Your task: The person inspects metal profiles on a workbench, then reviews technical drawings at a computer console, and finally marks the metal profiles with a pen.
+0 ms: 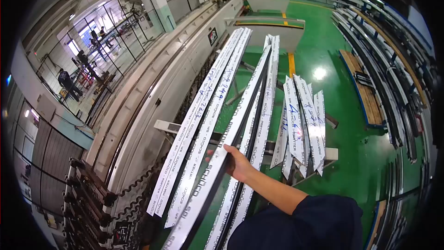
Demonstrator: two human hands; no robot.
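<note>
My right hand point(237, 164) is wrapped around a long aluminium profile point(217, 169), its thumb on top and fingertips showing at the far side. The profile is covered in white printed film and runs tilted from the bottom edge towards the machine. Left of it lie similar long profiles point(203, 92) with blue handwriting. Close on the right are more long profiles point(267, 97) with black edges. Farther right, several short mitre-cut profiles point(303, 120) rest on a support point(330, 154). My left hand is not in view.
A long beige machine bed point(152, 97) runs along the left, with a cable chain point(132, 199) beside it. Racks of dark and silver profiles point(384, 65) line the right. A wooden-topped trolley point(360, 88) stands on the green floor point(319, 48). People are behind the mesh fence point(120, 32).
</note>
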